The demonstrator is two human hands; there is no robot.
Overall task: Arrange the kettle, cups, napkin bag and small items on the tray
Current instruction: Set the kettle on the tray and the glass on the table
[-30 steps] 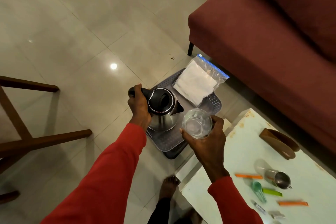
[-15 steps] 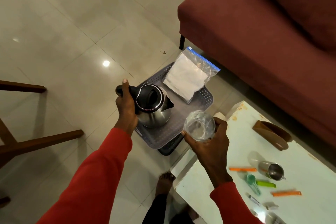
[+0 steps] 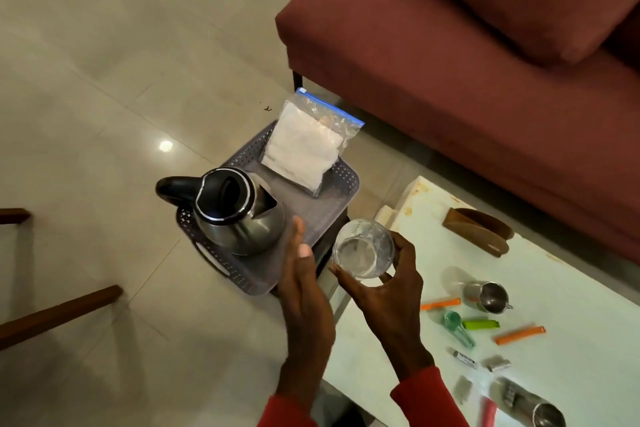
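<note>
A steel kettle [image 3: 239, 215] with a black handle stands on the grey perforated tray [image 3: 311, 208], which sits low beside the white table. A clear zip bag of white napkins [image 3: 304, 146] lies on the tray's far end. My right hand [image 3: 384, 291] grips a clear glass cup [image 3: 363, 248] just right of the tray's near corner. My left hand [image 3: 304, 284] hovers with straight fingers beside the kettle, holding nothing. A small steel cup [image 3: 488, 296] lies on its side on the table [image 3: 588, 288].
On the table lie orange sticks [image 3: 519, 334], a green stick [image 3: 481, 324], a green scoop [image 3: 457, 324], small sachets [image 3: 498, 365], a wooden holder [image 3: 478, 230] and another steel cup [image 3: 543, 414]. A maroon sofa [image 3: 450, 62] stands behind; wooden chair legs [image 3: 59, 315] at left.
My left hand has let go of the kettle handle and moved right, toward the glass. The kettle now stands on the tray by itself. The glass stayed in my right hand.
</note>
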